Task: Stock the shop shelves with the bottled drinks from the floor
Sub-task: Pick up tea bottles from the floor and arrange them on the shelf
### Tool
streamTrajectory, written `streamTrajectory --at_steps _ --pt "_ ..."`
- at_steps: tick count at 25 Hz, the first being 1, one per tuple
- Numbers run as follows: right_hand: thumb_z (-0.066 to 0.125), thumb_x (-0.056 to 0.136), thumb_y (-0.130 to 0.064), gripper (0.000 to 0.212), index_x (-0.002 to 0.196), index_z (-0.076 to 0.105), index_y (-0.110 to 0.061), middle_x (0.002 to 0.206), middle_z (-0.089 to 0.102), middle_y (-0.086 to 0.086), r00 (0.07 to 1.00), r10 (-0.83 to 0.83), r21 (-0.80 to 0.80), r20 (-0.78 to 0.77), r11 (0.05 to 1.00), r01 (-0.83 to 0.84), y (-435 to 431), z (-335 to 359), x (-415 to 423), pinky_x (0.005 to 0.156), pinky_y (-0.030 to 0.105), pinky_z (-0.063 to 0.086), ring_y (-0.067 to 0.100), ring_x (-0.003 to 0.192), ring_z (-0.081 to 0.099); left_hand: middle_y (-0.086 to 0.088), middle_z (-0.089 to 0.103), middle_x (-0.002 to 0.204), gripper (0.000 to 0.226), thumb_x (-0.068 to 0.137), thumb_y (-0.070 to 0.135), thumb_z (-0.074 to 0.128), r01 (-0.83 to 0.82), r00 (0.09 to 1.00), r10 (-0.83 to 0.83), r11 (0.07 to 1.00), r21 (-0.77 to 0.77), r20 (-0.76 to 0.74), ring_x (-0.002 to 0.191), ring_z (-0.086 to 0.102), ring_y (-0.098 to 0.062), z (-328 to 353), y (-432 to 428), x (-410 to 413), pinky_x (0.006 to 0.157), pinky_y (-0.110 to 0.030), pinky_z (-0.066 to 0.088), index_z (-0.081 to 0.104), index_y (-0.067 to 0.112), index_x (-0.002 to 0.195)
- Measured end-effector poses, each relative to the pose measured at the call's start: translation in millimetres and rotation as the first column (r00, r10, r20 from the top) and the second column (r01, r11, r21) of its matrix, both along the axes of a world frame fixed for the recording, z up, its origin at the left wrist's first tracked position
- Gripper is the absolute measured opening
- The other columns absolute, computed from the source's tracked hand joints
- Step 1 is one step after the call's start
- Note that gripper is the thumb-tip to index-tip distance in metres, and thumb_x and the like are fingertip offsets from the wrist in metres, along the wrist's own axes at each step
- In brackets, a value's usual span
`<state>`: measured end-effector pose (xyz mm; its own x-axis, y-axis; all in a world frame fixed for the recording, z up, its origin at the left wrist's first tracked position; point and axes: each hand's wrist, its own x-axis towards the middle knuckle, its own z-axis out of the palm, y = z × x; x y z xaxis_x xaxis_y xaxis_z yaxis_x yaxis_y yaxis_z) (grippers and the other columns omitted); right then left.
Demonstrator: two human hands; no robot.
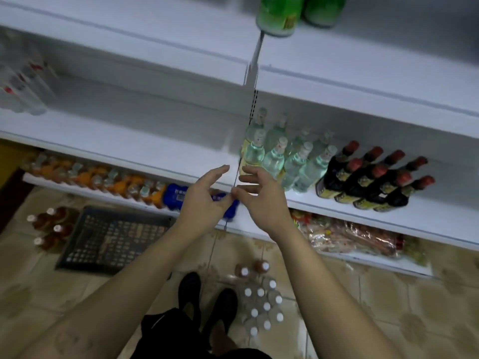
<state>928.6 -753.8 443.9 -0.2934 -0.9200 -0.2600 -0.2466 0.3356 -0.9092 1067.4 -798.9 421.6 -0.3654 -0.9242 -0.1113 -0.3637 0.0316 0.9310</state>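
Note:
My left hand [204, 200] and my right hand [261, 198] hover side by side in front of the middle white shelf [145, 149], fingers relaxed, holding nothing; their fingertips nearly touch. On the floor by my feet stands a cluster of clear white-capped bottles [263, 307] with two brown bottles [255, 269] behind it. More brown bottles [49, 228] stand on the floor at the left. On the shelf to the right stand pale green bottles [285, 156] and dark red-capped bottles [373, 177].
A dark plastic crate [114, 239] lies on the tiled floor at the left. The bottom shelf holds orange drinks [103, 177], a blue pack [178, 195] and wrapped packets [355, 237]. Green bottles [282, 14] stand on the top shelf. Clear bottles [23, 89] are at the far left.

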Motion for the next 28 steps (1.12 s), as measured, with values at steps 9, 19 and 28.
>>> streamTrajectory --at_steps 9,19,28 --pt "0.071 0.088 -0.018 0.045 0.130 0.055 -0.016 0.113 0.064 0.000 0.965 0.172 0.385 -0.196 0.919 -0.086 22.5 -172.1 12.3 0.088 0.029 0.051 0.013 0.098 0.063 0.015 0.055 0.124 0.052 0.086 0.011 0.069 -0.009 0.993 -0.022 0.966 0.257 0.118 0.110 0.053 0.000 -162.4 26.9 25.5 0.100 -0.025 0.045 0.053 0.026 0.133" --pt "0.069 0.086 -0.023 0.047 0.130 0.056 -0.013 0.126 0.062 0.010 0.943 0.249 0.660 -0.220 0.750 -0.044 69.0 -386.1 34.4 0.090 0.032 0.046 0.031 0.114 0.060 0.007 0.051 0.140 0.056 0.090 0.016 0.067 0.106 0.918 -0.258 0.891 0.441 0.302 0.131 0.045 -0.009 -339.5 49.5 65.7 0.107 -0.024 0.037 0.046 0.023 0.141" --pt "0.064 0.089 -0.034 0.057 0.140 0.045 -0.015 0.130 0.057 0.013 0.951 0.171 0.753 -0.258 0.653 0.087 110.8 -523.7 30.0 0.091 0.040 0.050 0.033 0.113 0.059 0.006 0.052 0.140 0.060 0.088 0.018 0.070 0.135 0.885 -0.331 0.855 0.500 0.327 0.130 0.045 -0.006 -466.8 53.2 58.1 0.110 -0.035 0.040 0.043 0.021 0.142"
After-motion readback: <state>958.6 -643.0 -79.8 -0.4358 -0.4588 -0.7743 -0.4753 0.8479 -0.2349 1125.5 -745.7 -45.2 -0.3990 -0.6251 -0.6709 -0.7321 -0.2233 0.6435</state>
